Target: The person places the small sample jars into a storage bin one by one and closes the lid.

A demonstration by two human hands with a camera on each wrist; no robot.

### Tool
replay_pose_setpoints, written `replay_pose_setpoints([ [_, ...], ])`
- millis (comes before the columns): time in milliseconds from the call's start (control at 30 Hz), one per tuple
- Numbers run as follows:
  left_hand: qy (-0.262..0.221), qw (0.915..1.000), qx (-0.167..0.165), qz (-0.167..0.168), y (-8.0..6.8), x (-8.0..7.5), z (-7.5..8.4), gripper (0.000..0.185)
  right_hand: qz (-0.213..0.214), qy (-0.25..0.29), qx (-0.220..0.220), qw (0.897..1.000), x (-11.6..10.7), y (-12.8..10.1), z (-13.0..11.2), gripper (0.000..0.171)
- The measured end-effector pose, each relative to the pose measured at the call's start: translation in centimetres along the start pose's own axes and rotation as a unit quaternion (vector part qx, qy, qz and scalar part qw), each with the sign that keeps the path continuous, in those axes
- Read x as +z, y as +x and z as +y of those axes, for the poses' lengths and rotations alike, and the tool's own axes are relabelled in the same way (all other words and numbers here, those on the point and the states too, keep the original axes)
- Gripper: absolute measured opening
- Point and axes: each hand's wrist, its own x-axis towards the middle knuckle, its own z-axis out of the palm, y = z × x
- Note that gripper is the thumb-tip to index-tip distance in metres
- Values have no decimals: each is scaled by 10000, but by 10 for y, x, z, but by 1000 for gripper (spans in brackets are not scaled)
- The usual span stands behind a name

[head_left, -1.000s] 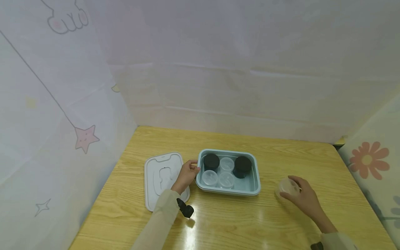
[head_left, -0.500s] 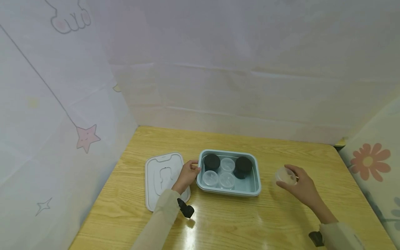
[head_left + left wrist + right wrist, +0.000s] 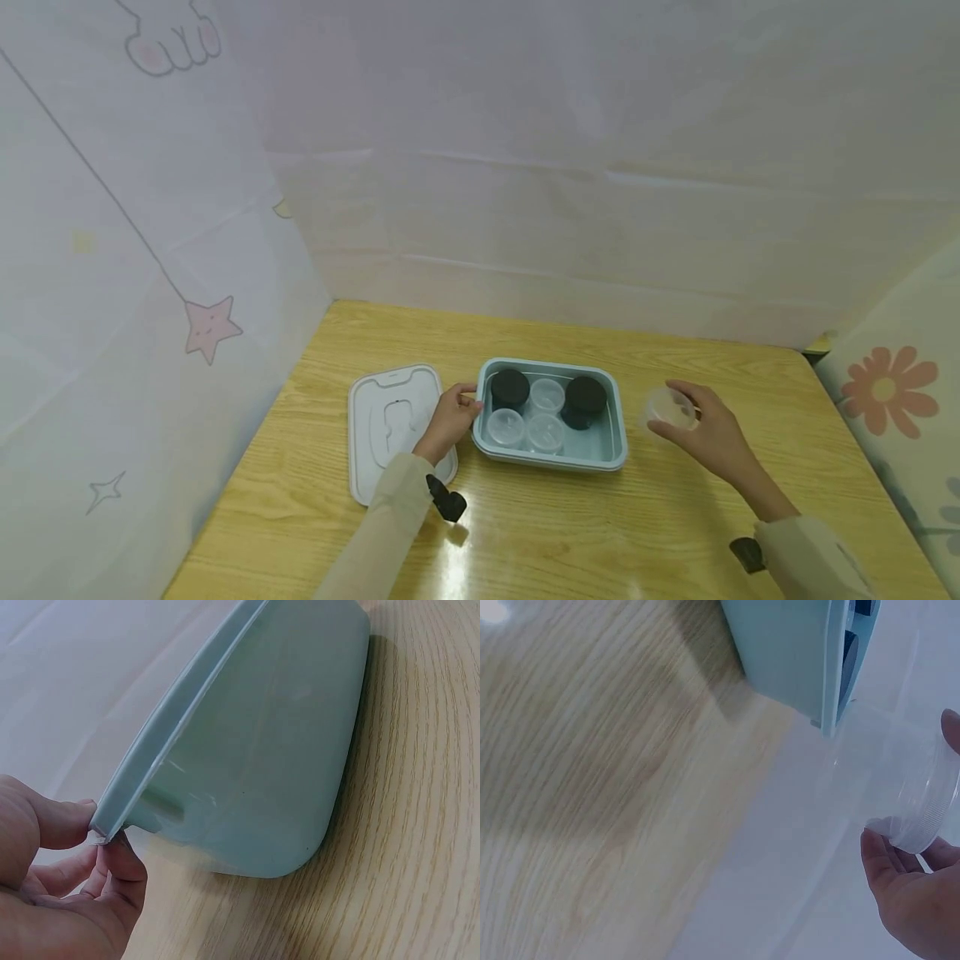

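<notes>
A light blue plastic bin [image 3: 607, 446] stands on the wooden table, holding two black-lidded jars [image 3: 511, 388] and three clear jars [image 3: 545, 433]. My left hand [image 3: 448, 421] pinches the bin's left rim between thumb and fingers; the left wrist view shows the bin's outer wall [image 3: 255, 750] close up. To the right of the bin, my right hand [image 3: 712, 429] grips a clear plastic jar [image 3: 666, 410] by its side. In the right wrist view this transparent jar [image 3: 900, 776] is raised above the table, with thumb and fingers around its ridged lid end.
A white lid [image 3: 382, 425] with a recessed handle lies left of the bin, partly under my left forearm. The table [image 3: 585, 533] meets a pale printed cloth [image 3: 525, 208] at the back, with more cloth along both sides.
My right hand has lifted the clear jar and carried it leftward and away from me, toward the bin's right side. My left hand stays at the bin's rim.
</notes>
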Motion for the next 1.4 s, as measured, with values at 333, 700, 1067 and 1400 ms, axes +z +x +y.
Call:
replay_pose_setpoints([
  [333, 38, 10000, -81, 19, -1, 0, 2, 37, -87, 55, -51, 9999, 9, 9, -16, 71],
  [700, 56, 10000, -30, 44, -2, 1, 3, 36, -110, 139, -251, 9995, 26, 16, -24, 69],
  [1067, 11, 10000, -73, 61, -1, 0, 3, 36, -234, 308, -233, 9990, 41, 21, -34, 67],
  [1400, 30, 9999, -127, 58, -1, 1, 2, 36, -338, 546, -343, 9974, 56, 18, -35, 69],
])
